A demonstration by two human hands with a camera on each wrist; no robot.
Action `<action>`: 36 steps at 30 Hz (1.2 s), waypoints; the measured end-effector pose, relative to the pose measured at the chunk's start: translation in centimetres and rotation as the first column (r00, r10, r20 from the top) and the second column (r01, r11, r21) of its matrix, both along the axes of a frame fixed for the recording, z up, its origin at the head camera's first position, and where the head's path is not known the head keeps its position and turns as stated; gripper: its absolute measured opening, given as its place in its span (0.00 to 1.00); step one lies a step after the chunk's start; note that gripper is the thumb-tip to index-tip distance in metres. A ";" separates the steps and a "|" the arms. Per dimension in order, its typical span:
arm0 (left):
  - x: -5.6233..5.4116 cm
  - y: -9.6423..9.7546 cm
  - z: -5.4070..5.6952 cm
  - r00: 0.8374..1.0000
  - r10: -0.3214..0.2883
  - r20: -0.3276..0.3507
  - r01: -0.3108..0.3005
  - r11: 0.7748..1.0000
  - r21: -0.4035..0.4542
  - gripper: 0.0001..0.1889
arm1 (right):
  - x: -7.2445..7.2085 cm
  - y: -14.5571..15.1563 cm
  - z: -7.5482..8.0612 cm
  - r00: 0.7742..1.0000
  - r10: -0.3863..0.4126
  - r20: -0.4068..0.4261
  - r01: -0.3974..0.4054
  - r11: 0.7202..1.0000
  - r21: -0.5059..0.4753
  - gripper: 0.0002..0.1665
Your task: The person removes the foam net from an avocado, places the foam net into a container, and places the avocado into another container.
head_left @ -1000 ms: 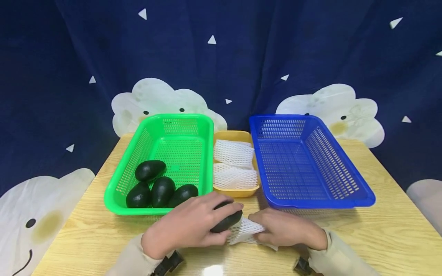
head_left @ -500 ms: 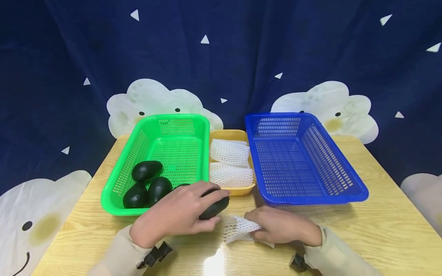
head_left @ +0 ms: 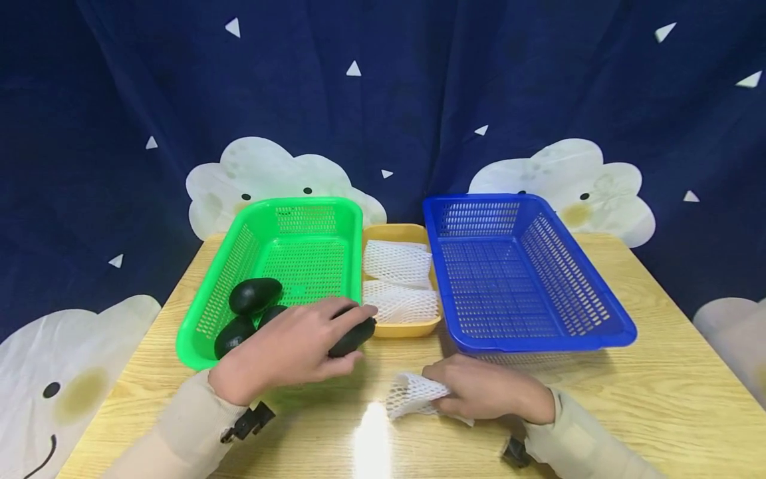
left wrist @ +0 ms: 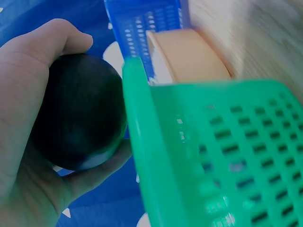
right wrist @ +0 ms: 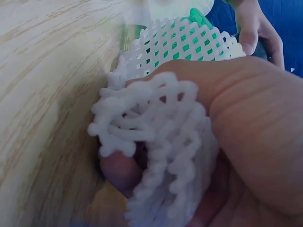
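Observation:
My left hand [head_left: 287, 349] grips a dark avocado [head_left: 352, 338] at the near right corner of the green basket [head_left: 193, 313]. In the left wrist view the thumb and fingers curl round this avocado [left wrist: 80, 111], beside the basket's green rim [left wrist: 137, 109]. Low over the table, my right hand [head_left: 493, 389] holds a white foam net sleeve [head_left: 413, 396]. Its mesh end [right wrist: 184, 42] flares out toward the left hand in the right wrist view. Several avocados [head_left: 254, 296] lie in the green basket's near left part, some hidden behind the left hand.
Between the baskets stands a yellow tray [head_left: 413, 330] with folded white foam nets [head_left: 397, 263]. A blue basket [head_left: 509, 279] with no fruit in it sits on the right. Behind the wooden table [head_left: 670, 399] hangs a dark blue curtain [head_left: 407, 100].
My left hand has drawn the avocado away from the foam net sleeve, leftward and up to the green basket. The right hand keeps its hold, nearly still. The head view has shifted slightly.

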State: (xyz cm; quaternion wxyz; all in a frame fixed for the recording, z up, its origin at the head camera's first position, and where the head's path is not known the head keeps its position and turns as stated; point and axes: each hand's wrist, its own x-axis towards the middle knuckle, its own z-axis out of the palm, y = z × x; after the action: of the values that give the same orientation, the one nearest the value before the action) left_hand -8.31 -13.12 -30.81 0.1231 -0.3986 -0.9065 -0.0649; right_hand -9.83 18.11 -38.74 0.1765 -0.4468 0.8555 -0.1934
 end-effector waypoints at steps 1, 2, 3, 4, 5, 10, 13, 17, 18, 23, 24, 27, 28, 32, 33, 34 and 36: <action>-0.2 -0.2 0.0 1.000 0.006 0.000 -0.006 1.000 -0.003 0.29 | 0.0 0.0 0.0 1.000 0.000 -0.001 0.000 1.000 0.000 0.09; -0.4 -0.5 0.1 1.000 0.013 -0.001 -0.013 1.000 -0.005 0.29 | 0.0 0.0 -0.1 1.000 0.001 -0.002 -0.001 1.000 -0.001 0.10; -0.6 -0.7 0.1 1.000 0.022 0.001 -0.022 1.000 -0.001 0.29 | 0.0 0.0 -0.1 1.000 0.002 0.000 -0.002 1.000 -0.003 0.10; -0.8 -1.0 0.1 1.000 0.030 0.008 -0.030 1.000 0.005 0.29 | 0.0 0.0 -0.1 1.000 0.003 0.000 -0.003 1.000 -0.004 0.10; -1.0 -1.2 0.1 0.999 0.038 0.020 -0.038 0.999 0.013 0.29 | 0.1 0.0 -0.1 1.000 0.003 0.003 -0.003 1.000 -0.003 0.10; -1.6 -1.7 0.0 0.993 0.076 0.092 -0.079 0.996 0.037 0.30 | 0.2 0.1 -0.1 1.000 0.000 0.008 0.000 1.000 -0.003 0.10; -2.0 -2.0 0.1 0.992 0.081 0.091 -0.084 0.996 0.029 0.30 | 0.2 0.2 -0.1 1.000 -0.003 0.010 0.003 1.000 -0.006 0.10; -2.6 -2.6 0.3 0.992 0.092 0.090 -0.092 0.996 0.005 0.29 | 0.2 0.2 -0.2 1.000 -0.003 0.007 0.003 1.000 -0.005 0.10; -2.8 -2.8 0.3 0.991 0.094 0.091 -0.094 0.996 -0.006 0.29 | 0.2 0.2 -0.2 1.000 -0.003 0.004 0.003 1.000 -0.004 0.10; -3.6 -3.7 0.1 0.987 0.120 0.110 -0.116 0.992 -0.041 0.30 | 0.1 0.1 -0.2 1.000 0.000 -0.006 0.000 1.000 0.001 0.10; -3.7 -3.8 0.1 0.984 0.132 0.116 -0.127 0.991 -0.044 0.30 | 0.1 0.1 -0.2 1.000 0.000 -0.006 0.000 1.000 0.000 0.10; -4.0 -4.2 -0.1 0.975 0.166 0.146 -0.161 0.986 -0.044 0.31 | 0.0 0.0 -0.1 1.000 0.000 -0.005 0.000 1.000 0.003 0.09; -4.1 -4.3 -0.1 0.973 0.172 0.154 -0.167 0.985 -0.043 0.31 | 0.0 0.0 -0.1 1.000 0.000 -0.005 0.000 1.000 0.003 0.10; -4.6 -4.8 -0.4 0.967 0.181 0.177 -0.175 0.983 -0.049 0.31 | 0.0 0.0 -0.1 1.000 0.000 -0.009 0.000 1.000 0.007 0.10; -4.7 -4.9 -0.4 0.965 0.185 0.185 -0.178 0.982 -0.054 0.30 | 0.0 0.0 -0.1 1.000 0.000 -0.010 0.000 1.000 0.007 0.10; -4.7 -5.0 -0.5 0.962 0.189 0.196 -0.181 0.982 -0.059 0.30 | 0.0 0.0 -0.2 1.000 0.001 -0.013 -0.001 1.000 0.006 0.10; -4.8 -5.2 -0.4 0.953 0.202 0.224 -0.190 0.979 -0.072 0.31 | 0.0 0.0 -0.2 1.000 0.003 -0.016 -0.003 1.000 0.004 0.10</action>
State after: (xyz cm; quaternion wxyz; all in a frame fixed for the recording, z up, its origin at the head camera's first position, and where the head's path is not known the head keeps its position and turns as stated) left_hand -13.14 -18.29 -31.23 0.0130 -0.2993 -0.9510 -0.0759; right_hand -9.83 18.08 -38.97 0.1708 -0.4493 0.8566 -0.1877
